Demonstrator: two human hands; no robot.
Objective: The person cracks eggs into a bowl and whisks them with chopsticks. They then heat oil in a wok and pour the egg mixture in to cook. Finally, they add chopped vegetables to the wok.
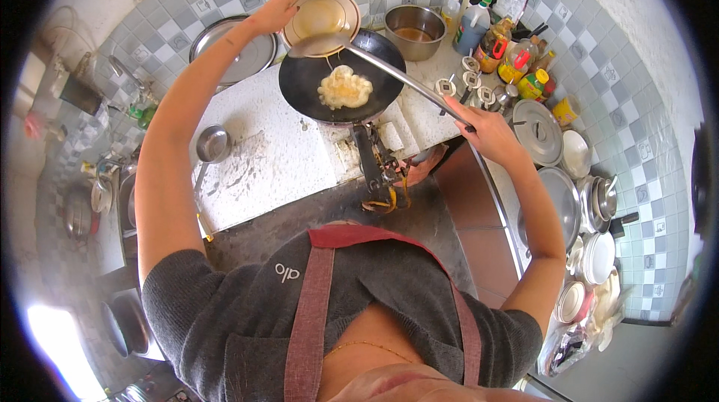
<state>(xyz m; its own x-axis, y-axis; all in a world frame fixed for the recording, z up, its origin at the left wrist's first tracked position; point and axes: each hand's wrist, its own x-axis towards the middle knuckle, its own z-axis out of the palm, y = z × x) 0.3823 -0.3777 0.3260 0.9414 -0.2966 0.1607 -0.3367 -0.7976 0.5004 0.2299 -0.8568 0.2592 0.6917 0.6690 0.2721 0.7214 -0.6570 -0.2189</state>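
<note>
My left hand (276, 13) grips the rim of a shallow bowl (322, 12), tilted above the far left part of a black wok (292, 85). Thin strands of liquid hang from the bowl's lower edge towards puffed, pale yellow egg (345, 88) in the wok. My right hand (487, 131) is closed round the handle end of a long metal spatula (393, 69); its blade lies across the bowl's lower edge. The wok's black handle (367, 160) points towards me over the counter's front edge.
A steel pot (415, 31) stands right of the wok, with sauce bottles (494, 45) and spice jars (471, 81) beyond. On the white counter (269, 177) at left lie a ladle (213, 144) and a large metal lid (247, 62). Lids (537, 131) and stacked plates (596, 259) line the right side.
</note>
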